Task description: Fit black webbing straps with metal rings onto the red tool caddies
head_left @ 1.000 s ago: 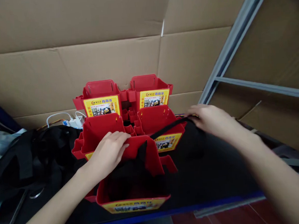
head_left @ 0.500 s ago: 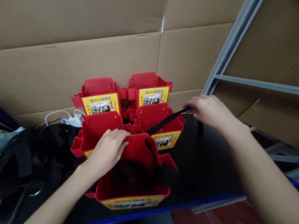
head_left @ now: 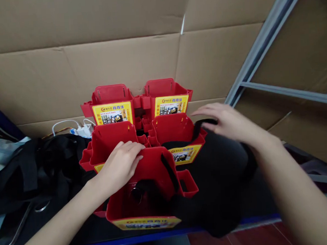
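Observation:
My left hand (head_left: 124, 160) is closed over the top edge of the raised back wall of the front red plastic bin (head_left: 143, 221). A black strap (head_left: 170, 172) runs through a slot in that wall. Behind the wall the black webbing (head_left: 178, 143) bends in a slack loop up to my right hand (head_left: 224, 120). That hand hovers right of the middle-row right bin (head_left: 173, 127), fingers stretched out and apart, the strap lying against its thumb side. More black material, blurred, hangs over the front bin's right side. A small ring (head_left: 137, 192) shows inside the bin.
Behind stand more red bins with yellow labels (head_left: 113, 112). A heap of black straps (head_left: 52, 166), a white charger (head_left: 85, 131) and a dark device with a shiny edge (head_left: 14, 227) lie left. Cardboard (head_left: 93, 67) backs the table; a metal frame (head_left: 258, 50) stands right.
My right hand has spread its fingers, and the strap, stretched straight before, now sags in a curve. Black material has swung out to the right of the front bin. My left hand keeps its hold.

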Motion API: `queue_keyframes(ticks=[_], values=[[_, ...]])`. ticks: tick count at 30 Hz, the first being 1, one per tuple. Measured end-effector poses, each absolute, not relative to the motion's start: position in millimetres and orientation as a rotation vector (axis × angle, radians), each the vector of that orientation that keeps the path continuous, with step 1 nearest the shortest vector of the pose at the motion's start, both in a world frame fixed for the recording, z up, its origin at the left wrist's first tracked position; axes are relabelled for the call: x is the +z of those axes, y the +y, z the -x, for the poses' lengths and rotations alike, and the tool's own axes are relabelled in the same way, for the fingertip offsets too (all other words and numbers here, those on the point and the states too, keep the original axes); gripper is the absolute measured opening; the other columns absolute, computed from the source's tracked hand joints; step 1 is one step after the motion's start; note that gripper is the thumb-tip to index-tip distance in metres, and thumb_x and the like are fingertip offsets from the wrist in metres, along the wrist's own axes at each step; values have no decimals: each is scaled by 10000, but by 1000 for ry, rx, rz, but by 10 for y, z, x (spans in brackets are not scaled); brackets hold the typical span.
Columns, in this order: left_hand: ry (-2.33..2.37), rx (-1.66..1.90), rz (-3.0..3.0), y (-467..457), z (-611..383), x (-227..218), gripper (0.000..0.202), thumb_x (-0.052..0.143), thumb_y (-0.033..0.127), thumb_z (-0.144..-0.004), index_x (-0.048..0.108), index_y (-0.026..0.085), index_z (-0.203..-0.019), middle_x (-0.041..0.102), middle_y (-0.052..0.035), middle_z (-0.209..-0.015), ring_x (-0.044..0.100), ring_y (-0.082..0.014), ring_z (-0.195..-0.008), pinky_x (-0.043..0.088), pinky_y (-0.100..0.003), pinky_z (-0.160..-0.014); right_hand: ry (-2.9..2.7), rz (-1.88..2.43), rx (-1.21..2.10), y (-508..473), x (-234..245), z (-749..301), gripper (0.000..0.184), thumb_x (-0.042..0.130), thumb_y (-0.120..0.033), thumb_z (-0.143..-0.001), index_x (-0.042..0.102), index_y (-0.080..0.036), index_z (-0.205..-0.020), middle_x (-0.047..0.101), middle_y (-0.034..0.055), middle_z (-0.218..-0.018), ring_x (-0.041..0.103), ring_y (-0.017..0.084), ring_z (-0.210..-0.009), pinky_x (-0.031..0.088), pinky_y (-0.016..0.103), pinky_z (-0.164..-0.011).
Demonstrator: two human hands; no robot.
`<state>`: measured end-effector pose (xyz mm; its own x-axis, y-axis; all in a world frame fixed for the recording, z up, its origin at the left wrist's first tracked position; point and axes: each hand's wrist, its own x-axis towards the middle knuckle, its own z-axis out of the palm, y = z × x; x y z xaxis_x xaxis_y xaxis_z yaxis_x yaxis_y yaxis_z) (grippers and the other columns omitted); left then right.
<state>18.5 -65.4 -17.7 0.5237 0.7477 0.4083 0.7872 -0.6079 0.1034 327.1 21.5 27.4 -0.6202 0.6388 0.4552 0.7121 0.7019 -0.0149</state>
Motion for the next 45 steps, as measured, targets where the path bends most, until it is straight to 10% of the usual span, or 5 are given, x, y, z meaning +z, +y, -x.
queue_keyframes(ticks=[13, 18, 27, 35, 45], values=[[-1328, -657, 2645, -654, -188, -181, 161, 424, 149, -844, 522, 159, -971, 614, -61, -891, 546, -185, -755, 394, -343, -735, -2610, 788, 195, 8, 14, -2737, 499, 582, -294, -772, 446, -215, -1245, 572, 73, -1116, 516, 186, -1006, 400, 344, -862], [-1317, -673, 2652, -651, -185, -183, 161, 426, 142, -841, 526, 162, -965, 614, -57, -884, 548, -182, -755, 394, -339, -733, -2755, 587, 265, -38, -133, -2484, 197, 454, -181, -834, 635, -180, -911, 636, 49, -896, 541, 162, -882, 416, 331, -826], [-1326, -665, 2642, -660, -188, -175, 173, 427, 136, -840, 519, 162, -985, 615, -52, -900, 550, -187, -763, 392, -340, -734, -1638, 1085, -13, -268, 333, -2930, 223, 467, -300, -822, 589, -272, -1007, 618, 33, -1016, 580, 213, -796, 484, 350, -643], [-1329, -649, 2648, -630, -216, -179, 201, 415, 136, -845, 530, 156, -1008, 615, -68, -904, 565, -195, -776, 412, -359, -738, -2688, 697, 252, -1050, 60, -2380, 318, 375, -112, -805, 571, -247, -1016, 632, 47, -926, 599, 158, -810, 484, 270, -691], [-1051, -493, 2757, -1451, 68, -312, 514, 512, 534, -760, 494, 197, -1147, 595, -65, -1118, 542, -238, -1031, 427, -378, -902, -3356, 1041, 118, -764, -208, -1640, 525, 496, -398, -756, 547, -72, -1164, 659, 195, -870, 640, 287, -700, 472, 379, -534]])
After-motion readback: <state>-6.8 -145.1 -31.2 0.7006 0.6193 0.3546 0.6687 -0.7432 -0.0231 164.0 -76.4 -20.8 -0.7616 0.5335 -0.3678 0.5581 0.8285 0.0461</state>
